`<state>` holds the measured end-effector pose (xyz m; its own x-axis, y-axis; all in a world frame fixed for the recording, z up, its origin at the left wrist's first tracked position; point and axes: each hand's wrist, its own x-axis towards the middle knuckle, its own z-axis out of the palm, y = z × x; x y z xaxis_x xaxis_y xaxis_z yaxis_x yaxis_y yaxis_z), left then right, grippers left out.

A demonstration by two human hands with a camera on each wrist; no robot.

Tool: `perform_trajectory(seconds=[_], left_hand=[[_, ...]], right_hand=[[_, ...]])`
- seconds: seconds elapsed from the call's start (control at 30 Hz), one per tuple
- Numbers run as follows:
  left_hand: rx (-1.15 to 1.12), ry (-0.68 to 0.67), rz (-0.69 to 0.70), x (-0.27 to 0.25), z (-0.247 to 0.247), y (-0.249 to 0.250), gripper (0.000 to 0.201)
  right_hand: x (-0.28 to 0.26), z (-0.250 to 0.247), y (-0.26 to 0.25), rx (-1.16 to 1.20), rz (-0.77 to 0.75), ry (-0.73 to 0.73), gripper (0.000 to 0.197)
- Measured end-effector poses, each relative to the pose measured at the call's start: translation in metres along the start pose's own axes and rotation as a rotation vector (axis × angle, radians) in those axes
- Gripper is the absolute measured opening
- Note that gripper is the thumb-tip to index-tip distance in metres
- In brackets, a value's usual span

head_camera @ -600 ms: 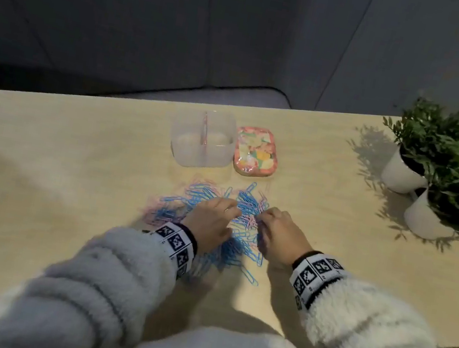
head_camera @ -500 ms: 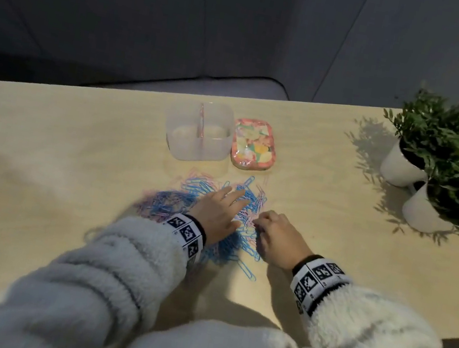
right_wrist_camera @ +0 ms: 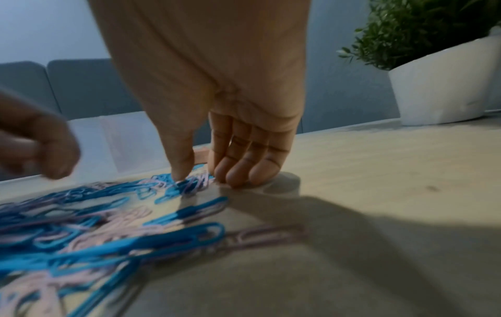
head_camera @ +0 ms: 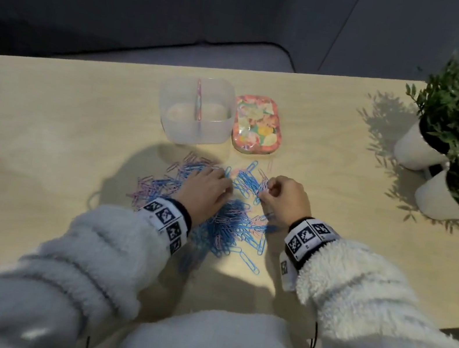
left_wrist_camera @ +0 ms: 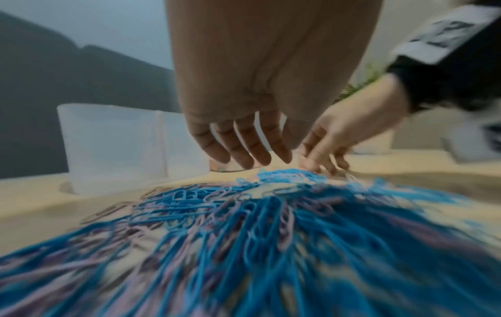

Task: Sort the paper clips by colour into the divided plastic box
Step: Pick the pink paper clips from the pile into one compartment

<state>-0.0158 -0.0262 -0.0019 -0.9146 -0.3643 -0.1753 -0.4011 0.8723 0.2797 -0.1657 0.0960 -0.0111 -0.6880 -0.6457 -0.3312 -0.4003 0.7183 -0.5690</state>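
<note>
L hand (head_camera: 206, 191) flat, fingers loose over clips (head_camera: 224, 228); R hand (head_camera: 284, 202) pinching at the pile. Take one colour only, w/o snagging neighbours, then to box (head_camera: 196, 109).

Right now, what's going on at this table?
A person is sorting a mixed pile of blue and pink paper clips spread on the table. The left hand rests on the pile with its fingers loosely extended. The right hand has its thumb and fingers down at the pile's right edge, picking at clips. The divided box stands beyond the pile, apparently with no clips in it yet, beside a floral tin.
</note>
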Motion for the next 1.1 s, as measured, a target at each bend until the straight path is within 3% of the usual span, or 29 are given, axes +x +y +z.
perform_trajectory(seconds=[0.1,0.23,0.3,0.37,0.43,0.53,0.6,0.7,0.83,0.97,1.1], left_hand=[[-0.056,0.071,-0.077,0.034,-0.005,-0.006,0.02],[-0.031,0.067,-0.113,0.065,-0.002,-0.006,0.021],[-0.028,0.051,-0.117,0.072,0.001,-0.005,0.022],[-0.059,0.052,-0.112,0.074,0.004,-0.003,0.023],[-0.101,0.066,-0.106,0.072,0.007,-0.002,0.025],[-0.161,0.068,-0.102,0.068,0.009,-0.001,0.024],[-0.199,0.055,-0.129,0.068,0.009,-0.002,0.017],[-0.275,0.001,-0.215,0.068,0.006,-0.003,0.012],[-0.267,-0.014,-0.224,0.07,0.006,-0.003,0.011],[-0.303,0.016,-0.214,0.064,0.008,-0.013,0.01],[-0.53,0.096,-0.271,0.057,0.0,-0.029,0.018]], right_hand=[[0.0,0.006,0.001,0.025,0.003,-0.011,0.005],[-0.007,0.005,0.012,0.169,0.041,-0.086,0.02],[-0.007,-0.002,0.02,0.314,0.068,-0.04,0.026],[-0.006,-0.012,0.025,0.415,0.073,0.042,0.016],[-0.004,-0.018,0.03,0.574,0.145,0.072,0.012],[0.001,-0.021,0.038,0.786,0.311,0.093,0.033],[0.002,-0.024,0.037,0.857,0.373,0.087,0.034],[0.005,-0.025,0.037,0.727,0.359,0.086,0.031],[0.01,-0.021,0.034,0.396,0.219,0.002,0.009],[0.015,-0.024,0.025,0.208,0.136,0.012,0.022],[0.023,-0.025,0.018,0.295,0.278,0.046,0.031]])
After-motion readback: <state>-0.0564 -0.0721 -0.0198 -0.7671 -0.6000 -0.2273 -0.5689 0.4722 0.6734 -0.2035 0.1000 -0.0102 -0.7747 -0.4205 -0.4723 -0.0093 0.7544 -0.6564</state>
